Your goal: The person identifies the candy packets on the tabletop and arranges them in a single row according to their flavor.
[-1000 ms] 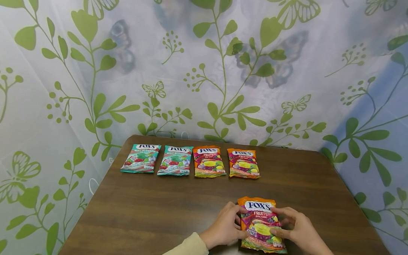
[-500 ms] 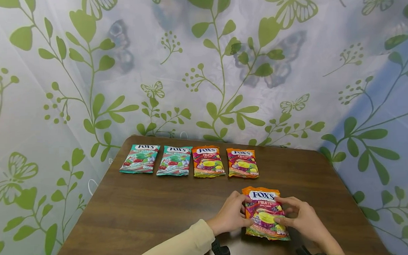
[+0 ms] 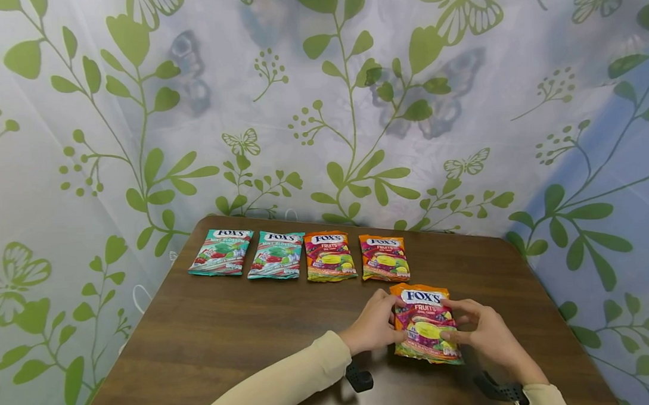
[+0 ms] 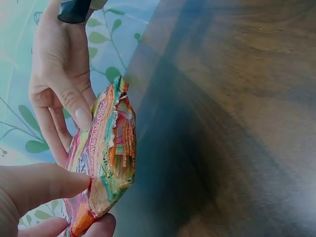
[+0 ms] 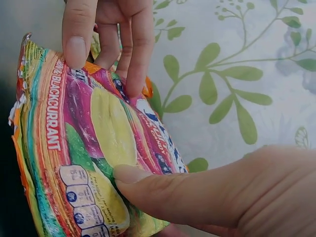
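Between both hands is an orange and purple candy bag [image 3: 426, 327] marked FOX'S Fruits, held above the table's right part. My left hand [image 3: 373, 325] grips its left side, the thumb on the printed front. On the opposite side my right hand [image 3: 485, 333] pinches the edge, thumb also on the front. From the left wrist view the candy bag [image 4: 106, 153] appears edge-on, apart from the table surface, with fingertips behind it. In the right wrist view the word BLACKCURRANT shows on the candy bag [image 5: 74, 128].
Along the back of the brown table [image 3: 243, 324] lie two teal mint candy bags, one far left [image 3: 221, 252] and one beside it [image 3: 276, 256]. Two orange Fruits candy bags, one in the middle [image 3: 330, 257] and one to its right [image 3: 384, 259], continue the row. A leaf-patterned curtain [image 3: 310, 107] hangs behind.
Both hands have carried the candy bag forward and slightly right, toward the row at the back. The bags in the row have stayed in place.
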`<state>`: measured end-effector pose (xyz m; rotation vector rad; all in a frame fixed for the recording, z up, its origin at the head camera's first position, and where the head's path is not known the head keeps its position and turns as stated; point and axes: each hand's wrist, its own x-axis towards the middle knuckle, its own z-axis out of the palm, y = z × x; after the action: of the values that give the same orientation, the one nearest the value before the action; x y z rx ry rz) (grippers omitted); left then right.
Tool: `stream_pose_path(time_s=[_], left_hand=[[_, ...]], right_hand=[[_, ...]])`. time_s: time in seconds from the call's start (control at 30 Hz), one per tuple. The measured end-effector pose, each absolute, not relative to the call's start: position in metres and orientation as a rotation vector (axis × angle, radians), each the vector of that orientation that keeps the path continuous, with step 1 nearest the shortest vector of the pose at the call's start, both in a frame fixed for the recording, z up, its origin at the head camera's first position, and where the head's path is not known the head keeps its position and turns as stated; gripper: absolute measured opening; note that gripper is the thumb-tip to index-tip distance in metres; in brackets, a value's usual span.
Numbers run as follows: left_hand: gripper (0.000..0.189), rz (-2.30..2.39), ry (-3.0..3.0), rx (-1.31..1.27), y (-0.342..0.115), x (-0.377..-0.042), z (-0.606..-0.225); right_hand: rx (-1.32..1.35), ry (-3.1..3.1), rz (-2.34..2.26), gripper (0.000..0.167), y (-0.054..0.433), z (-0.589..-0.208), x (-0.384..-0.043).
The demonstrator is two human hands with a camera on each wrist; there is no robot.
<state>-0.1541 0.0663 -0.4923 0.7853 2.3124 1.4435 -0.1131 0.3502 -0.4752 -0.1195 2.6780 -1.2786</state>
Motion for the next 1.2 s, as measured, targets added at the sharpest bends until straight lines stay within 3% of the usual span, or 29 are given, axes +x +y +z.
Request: stream_pose_path(time_s=[0.8, 1.2], left_hand=[[0.057, 1.250, 2.525, 0.788, 0.115, -0.190, -0.484], [0.058, 1.207, 2.573, 0.872, 0.135, -0.225, -0.520]], right_hand=[[-0.048, 2.753, -1.220, 0.076, 0.384, -0.470, -0.151], [-0.055, 2.765, -1.187, 0.074, 0.390, -0.471, -0.175]])
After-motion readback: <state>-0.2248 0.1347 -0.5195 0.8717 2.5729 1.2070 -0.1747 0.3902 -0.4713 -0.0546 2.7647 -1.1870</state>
